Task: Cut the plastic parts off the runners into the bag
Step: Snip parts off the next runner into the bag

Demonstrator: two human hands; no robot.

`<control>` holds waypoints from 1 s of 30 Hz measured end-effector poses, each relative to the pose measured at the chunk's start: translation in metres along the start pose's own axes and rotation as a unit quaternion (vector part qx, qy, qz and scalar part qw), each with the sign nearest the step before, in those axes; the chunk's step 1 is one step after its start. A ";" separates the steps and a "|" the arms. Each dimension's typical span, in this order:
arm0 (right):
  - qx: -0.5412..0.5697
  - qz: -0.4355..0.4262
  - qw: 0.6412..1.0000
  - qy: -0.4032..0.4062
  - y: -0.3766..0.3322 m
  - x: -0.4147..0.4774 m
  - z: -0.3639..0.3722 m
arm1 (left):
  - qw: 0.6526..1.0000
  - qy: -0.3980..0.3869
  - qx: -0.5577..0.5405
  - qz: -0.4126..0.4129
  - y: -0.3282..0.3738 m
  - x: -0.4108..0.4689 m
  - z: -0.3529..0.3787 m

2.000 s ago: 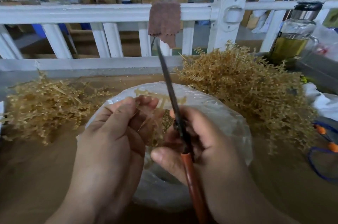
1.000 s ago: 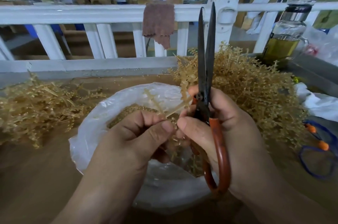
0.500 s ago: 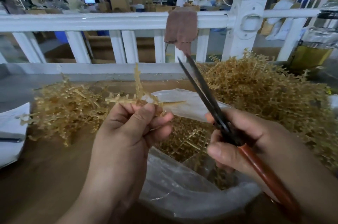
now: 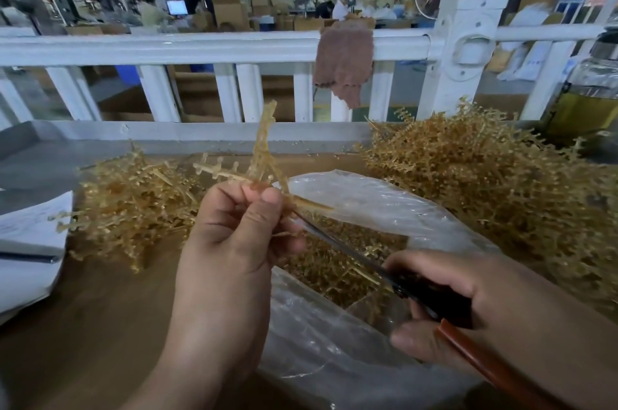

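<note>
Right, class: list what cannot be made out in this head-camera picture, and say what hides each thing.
Scissors tips: head view, blurred where they meet the left hand and runner.
Scissors handle: head view, covered by the right hand, cut off by the bottom edge.
Jar: head view, cut off by the right edge.

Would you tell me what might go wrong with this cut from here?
1. The tip of the scissors lies right beside the left hand pinching the runner, so a snip may nick a finger.
2. Most of the runner sticks out past the rim of the bag, so cut parts might fall outside it.
</note>
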State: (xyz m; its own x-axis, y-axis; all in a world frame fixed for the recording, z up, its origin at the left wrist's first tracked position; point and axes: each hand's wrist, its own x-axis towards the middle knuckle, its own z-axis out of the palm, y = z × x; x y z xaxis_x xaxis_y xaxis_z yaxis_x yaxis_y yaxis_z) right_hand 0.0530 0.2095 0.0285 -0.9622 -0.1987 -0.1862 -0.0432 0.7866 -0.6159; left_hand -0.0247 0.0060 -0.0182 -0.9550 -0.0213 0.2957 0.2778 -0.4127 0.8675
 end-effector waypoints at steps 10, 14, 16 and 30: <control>0.038 -0.040 0.995 0.080 0.000 0.004 0.015 | 1.000 -0.025 -0.013 0.009 0.001 -0.003 0.005; 0.036 -0.034 0.995 0.083 -0.001 0.005 0.015 | 0.997 -0.035 -0.067 -0.012 0.003 -0.004 0.008; 0.058 -0.026 0.994 0.085 0.000 0.005 0.014 | 0.995 -0.049 -0.081 -0.018 0.004 -0.004 0.010; 0.161 -0.032 0.983 0.079 0.002 0.006 0.015 | 0.991 -0.081 -0.097 -0.043 0.010 -0.005 0.013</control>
State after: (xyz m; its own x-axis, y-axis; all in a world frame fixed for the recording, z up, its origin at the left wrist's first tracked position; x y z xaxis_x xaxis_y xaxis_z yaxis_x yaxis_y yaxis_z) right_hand 0.0512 0.2010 0.0144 -0.9912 -0.1283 -0.0335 -0.0422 0.5450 -0.8374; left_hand -0.0159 0.0134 -0.0059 -0.9412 0.1612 0.2968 0.1553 -0.5739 0.8041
